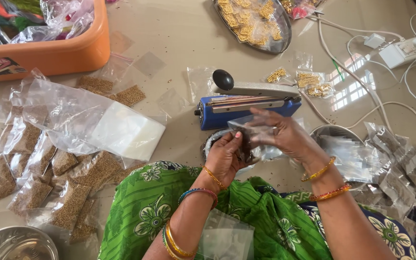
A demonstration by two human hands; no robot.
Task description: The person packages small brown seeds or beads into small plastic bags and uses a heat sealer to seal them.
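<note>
While both hands [258,142] pinch what looks like a small pouch [251,126] over the bowl [208,144], tilting risks spilling beads.

The work surface is a smooth, glossy beige floor [184,33], lit by daylight. A bright reflection of a barred window [350,84] shows on its polished face at the right, beside white cables [357,72] that run across to a white power strip [412,48] near the upper right corner. An orange plastic tub [73,50] stands at the upper left, and an oval metal tray [282,33] lies at the top centre. A round steel bowl [15,245] sits at the lower left corner. No walls or furniture come into view.
</note>
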